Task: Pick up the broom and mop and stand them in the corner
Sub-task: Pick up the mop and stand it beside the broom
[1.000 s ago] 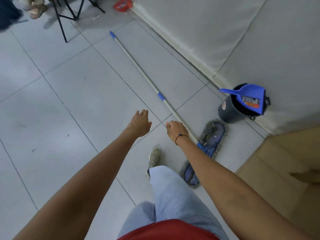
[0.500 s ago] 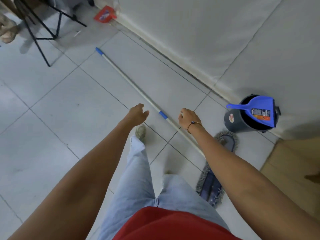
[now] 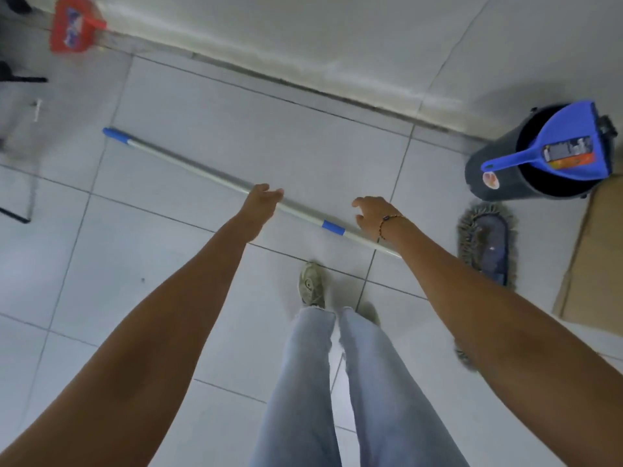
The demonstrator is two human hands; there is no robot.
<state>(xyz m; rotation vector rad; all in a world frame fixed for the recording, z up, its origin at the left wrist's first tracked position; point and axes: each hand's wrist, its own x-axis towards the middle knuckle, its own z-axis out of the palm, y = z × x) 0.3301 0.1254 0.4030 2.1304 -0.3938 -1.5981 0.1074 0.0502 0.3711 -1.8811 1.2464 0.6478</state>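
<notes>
The mop lies flat on the tiled floor. Its long silver handle has blue ends and a blue band, and its grey-fringed blue head lies at the right, partly hidden by my right forearm. My left hand hovers over the middle of the handle with fingers apart. My right hand, with a beaded bracelet on the wrist, reaches down to the handle just right of the blue band, fingers spread. Neither hand is closed on the handle. A red broom head lies against the wall at the top left.
A dark bucket with a blue dustpan in it stands by the wall at the right. A brown cardboard sheet lies at the right edge. Black stand legs show at the left. My legs and shoes are below the handle.
I have stepped closer and turned, so the handle now runs across the view. Both hands have come down over the handle, the left to its middle, the right beside the blue band.
</notes>
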